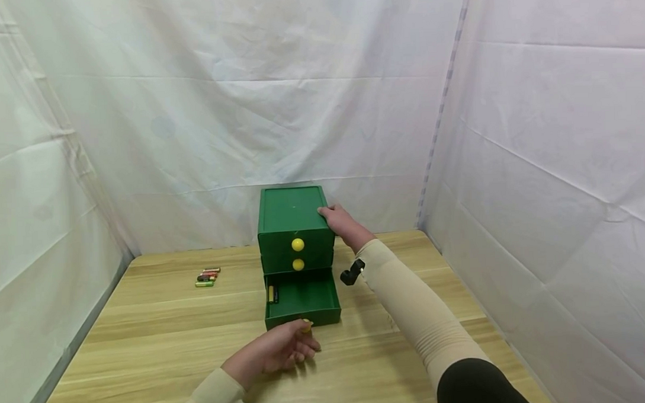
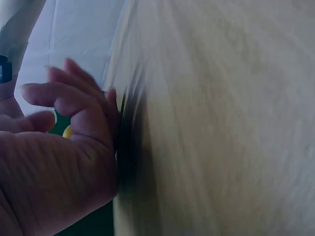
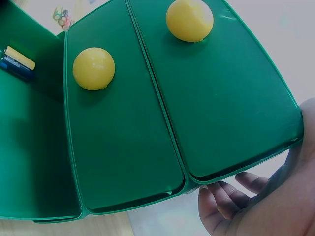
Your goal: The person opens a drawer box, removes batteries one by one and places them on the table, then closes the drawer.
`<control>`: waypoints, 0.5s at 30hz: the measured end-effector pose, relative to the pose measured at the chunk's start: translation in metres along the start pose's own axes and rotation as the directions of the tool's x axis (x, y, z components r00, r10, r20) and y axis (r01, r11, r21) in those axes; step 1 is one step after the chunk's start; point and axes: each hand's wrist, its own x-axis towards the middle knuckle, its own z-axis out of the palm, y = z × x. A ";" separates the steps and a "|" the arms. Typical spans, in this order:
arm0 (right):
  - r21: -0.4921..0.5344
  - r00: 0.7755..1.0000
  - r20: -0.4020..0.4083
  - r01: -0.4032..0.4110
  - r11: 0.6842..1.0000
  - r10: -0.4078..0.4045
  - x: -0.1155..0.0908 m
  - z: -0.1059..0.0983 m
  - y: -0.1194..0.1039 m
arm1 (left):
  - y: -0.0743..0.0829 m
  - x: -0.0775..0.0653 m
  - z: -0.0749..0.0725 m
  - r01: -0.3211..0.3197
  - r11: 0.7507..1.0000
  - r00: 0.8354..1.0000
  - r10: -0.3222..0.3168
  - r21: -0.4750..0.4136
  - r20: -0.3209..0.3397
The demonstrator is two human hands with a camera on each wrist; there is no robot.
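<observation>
A green drawer cabinet (image 1: 295, 207) with round yellow knobs stands on the table. Its bottom drawer (image 1: 310, 300) is pulled out, while the two upper drawers are closed. Inside that drawer, against its left wall, lie a yellow battery (image 3: 20, 57) and a dark battery (image 3: 16, 68) side by side. My left hand (image 1: 277, 351) is at the bottom drawer's knob (image 1: 308, 326), thumb by the knob and the other fingers loosely bent below. With the thumb on top and fingers down the side, my right hand (image 1: 347, 224) holds the cabinet's upper right edge.
Several loose batteries (image 1: 208, 277) lie on the wooden table (image 1: 161, 331) to the left of the cabinet. White curtains (image 1: 191, 111) hang behind and along both sides of the table.
</observation>
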 end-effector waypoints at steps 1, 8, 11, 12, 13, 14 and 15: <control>0.002 1.000 0.000 -0.002 1.000 0.002 0.000 0.000 0.000 | 0.001 -0.002 0.000 0.005 0.999 1.000 -0.006 0.047 0.007; 0.004 1.000 -0.004 -0.005 1.000 0.005 -0.001 -0.002 0.000 | 0.020 -0.015 0.001 -0.088 0.940 0.982 0.026 0.329 0.186; 0.006 1.000 -0.006 -0.004 1.000 0.004 -0.001 -0.002 0.000 | 0.031 -0.021 0.002 -0.170 0.921 0.970 0.094 0.351 0.223; 0.008 1.000 -0.003 -0.006 1.000 0.006 -0.001 -0.002 0.000 | 0.035 -0.023 0.001 -0.193 0.914 0.968 0.118 0.356 0.223; 0.009 1.000 0.001 -0.007 1.000 0.007 -0.001 -0.002 0.000 | 0.039 -0.025 0.000 -0.215 0.908 0.965 0.141 0.359 0.220; 0.009 1.000 0.004 -0.008 1.000 0.008 -0.001 -0.002 -0.001 | 0.043 -0.027 -0.001 -0.238 0.898 0.963 0.167 0.369 0.213; 0.007 1.000 0.006 -0.009 1.000 0.009 -0.001 -0.002 -0.001 | 0.048 -0.028 -0.002 -0.259 0.887 0.960 0.191 0.383 0.206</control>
